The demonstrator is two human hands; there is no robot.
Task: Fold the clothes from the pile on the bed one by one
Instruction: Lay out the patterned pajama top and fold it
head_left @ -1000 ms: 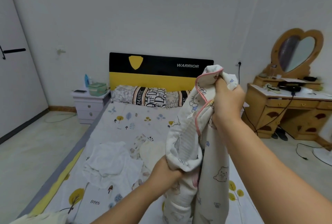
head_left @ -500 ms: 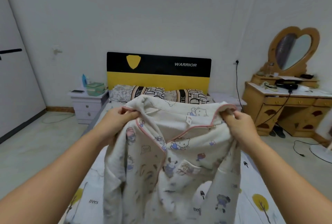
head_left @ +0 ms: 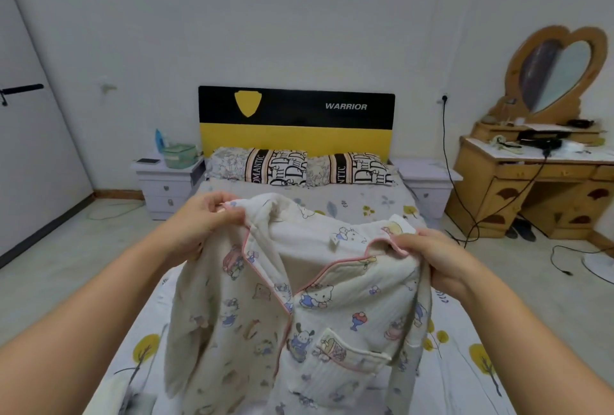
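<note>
Pajama top (head_left: 299,315) hanging in air over bed (head_left: 365,211), front facing me, pink-piped collar at top. Am pinching one shoulder with left hand (head_left: 199,225), other shoulder with right hand (head_left: 438,261), fingers curled into fabric on both. Judging current step as spreading garment before laying down. Am aiming to keep shoulders level and pulled apart so placket hangs straight. Sleeves drooping behind edges; risk of bunching under body on landing. Pocket (head_left: 352,351) showing low on front.
</note>
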